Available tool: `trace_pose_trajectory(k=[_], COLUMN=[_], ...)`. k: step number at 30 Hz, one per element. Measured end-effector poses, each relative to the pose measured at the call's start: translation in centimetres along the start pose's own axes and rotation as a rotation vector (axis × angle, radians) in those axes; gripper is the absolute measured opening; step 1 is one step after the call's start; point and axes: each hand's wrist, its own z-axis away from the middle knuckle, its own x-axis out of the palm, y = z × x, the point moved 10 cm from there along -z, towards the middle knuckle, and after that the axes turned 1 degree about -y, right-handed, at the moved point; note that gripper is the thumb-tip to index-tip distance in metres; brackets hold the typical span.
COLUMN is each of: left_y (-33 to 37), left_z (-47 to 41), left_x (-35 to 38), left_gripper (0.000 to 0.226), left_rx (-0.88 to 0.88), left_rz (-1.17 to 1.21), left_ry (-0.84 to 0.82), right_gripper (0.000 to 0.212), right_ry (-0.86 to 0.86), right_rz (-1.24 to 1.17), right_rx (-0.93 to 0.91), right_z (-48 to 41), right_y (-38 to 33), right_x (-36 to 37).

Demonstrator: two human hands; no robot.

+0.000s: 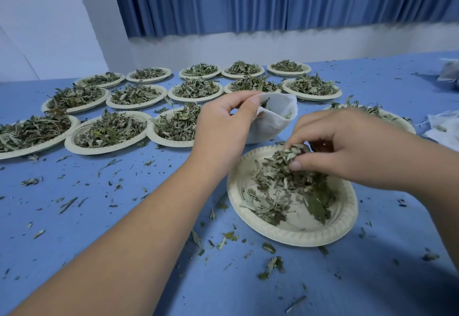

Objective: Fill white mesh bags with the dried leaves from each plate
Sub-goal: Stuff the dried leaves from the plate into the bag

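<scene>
Across the top of the frame a pleated blue curtain (273, 0) is hung before a white wall (49, 17). Below, a blue table (74, 186) strewn with leaf scraps (68, 204) is covered at centre left by rows of leaf-heaped plates (106, 151). At lower right, dried leaves (273, 181) are pinched from a near plate (293, 238) by the right hand (347, 146). Just above it, a white mesh bag (275, 119) is held open, its rim pinched by the left hand (221, 127).
</scene>
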Motion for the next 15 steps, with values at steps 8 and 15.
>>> trace_pose_trajectory(k=[8, 15], left_y=[0.2, 0.6], left_z=[0.0, 0.3], left_x=[-0.1, 0.5], left_gripper=[0.02, 0.016], left_rx=[0.004, 0.035], left_rz=[0.002, -0.076], left_ry=[0.022, 0.013], right_gripper=[0.03, 0.031], right_ry=[0.238, 0.359], right_rz=[-0.285, -0.303], right_rx=[0.032, 0.143], right_z=[0.7, 1.4], right_y=[1.1, 2.7], right_x=[-3.3, -4.5])
